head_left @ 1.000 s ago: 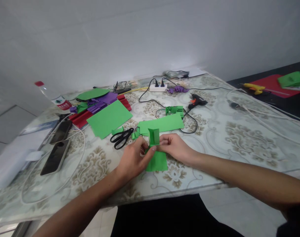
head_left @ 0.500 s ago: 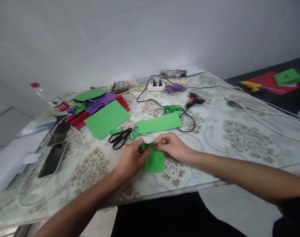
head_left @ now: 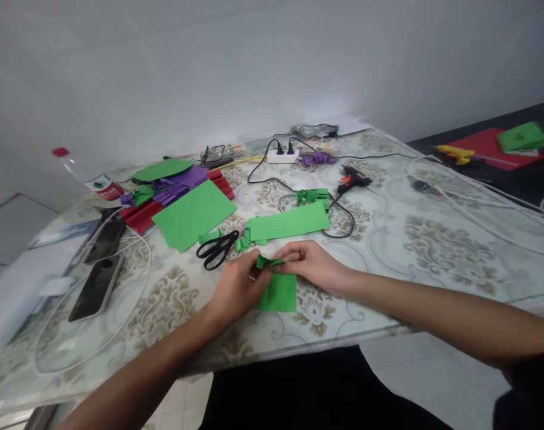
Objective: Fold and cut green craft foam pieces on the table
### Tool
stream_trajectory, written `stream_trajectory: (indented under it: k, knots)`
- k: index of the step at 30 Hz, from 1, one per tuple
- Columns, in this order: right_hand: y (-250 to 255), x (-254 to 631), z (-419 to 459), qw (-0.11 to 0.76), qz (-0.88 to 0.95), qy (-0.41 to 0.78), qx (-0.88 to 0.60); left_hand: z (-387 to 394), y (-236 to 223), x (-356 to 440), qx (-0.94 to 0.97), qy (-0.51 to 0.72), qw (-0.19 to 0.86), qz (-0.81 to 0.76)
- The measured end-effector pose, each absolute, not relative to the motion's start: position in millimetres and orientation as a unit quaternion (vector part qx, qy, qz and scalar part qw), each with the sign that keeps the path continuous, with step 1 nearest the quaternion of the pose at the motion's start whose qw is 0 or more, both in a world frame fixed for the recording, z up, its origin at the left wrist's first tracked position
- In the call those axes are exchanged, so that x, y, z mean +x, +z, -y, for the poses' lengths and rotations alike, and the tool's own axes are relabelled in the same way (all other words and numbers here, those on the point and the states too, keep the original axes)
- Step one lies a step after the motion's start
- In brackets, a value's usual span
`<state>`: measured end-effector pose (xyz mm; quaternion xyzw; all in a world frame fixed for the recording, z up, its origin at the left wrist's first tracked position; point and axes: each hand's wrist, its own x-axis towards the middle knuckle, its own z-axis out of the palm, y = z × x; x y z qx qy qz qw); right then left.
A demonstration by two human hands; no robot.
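A small green paper piece [head_left: 280, 294] is between my hands near the table's front edge, its top edge folded over. My left hand [head_left: 242, 280] pinches the fold from the left, partly covering it. From the right, my right hand [head_left: 305, 263] pinches the same top edge with thumb and fingers. Just beyond them lies a long green paper strip [head_left: 289, 224]. Black-handled scissors [head_left: 218, 249] rest left of the strip, their blades partly hidden by green scraps [head_left: 243, 241].
Larger green sheets [head_left: 195, 215] lie on purple and red paper at left. A bottle [head_left: 90, 176] and two phones [head_left: 97, 286] are further left. A black glue gun [head_left: 353, 179] and a white power strip [head_left: 283, 156] with cords stand behind. A yellow glue gun [head_left: 455, 154] is at far right.
Both hands stay almost in place, still pinching the green paper's folded top edge. The view has shifted very slightly; nothing else visibly moved.
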<state>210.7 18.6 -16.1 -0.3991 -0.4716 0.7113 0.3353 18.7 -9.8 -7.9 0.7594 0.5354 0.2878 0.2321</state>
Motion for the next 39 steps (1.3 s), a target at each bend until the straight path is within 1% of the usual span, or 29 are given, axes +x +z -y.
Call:
stream_trajectory:
  k: [6, 12, 25, 34, 39]
  knots:
    - [-17.3, 211.2, -19.1, 0.348, 0.467, 0.693, -0.425, 10.4, -3.4, 21.8, 0.767, 0.265, 0.219, -0.542]
    - [-17.2, 214.0, -19.0, 0.349, 0.452, 0.706, -0.418, 9.4, -2.8, 26.4, 0.764, 0.252, 0.215, -0.553]
    - [-16.1, 216.9, -20.0, 0.339, 0.455, 0.7, -0.434, 7.7, -4.1, 28.2, 0.769, 0.264, 0.236, -0.532]
    - [-17.9, 217.7, -19.5, 0.338, 0.468, 0.698, -0.423, 7.8, -4.1, 28.8, 0.773, 0.257, 0.226, -0.535]
    - [-17.8, 217.9, -19.5, 0.345, 0.46, 0.701, -0.422, 8.6, -3.0, 28.1, 0.777, 0.262, 0.248, -0.515]
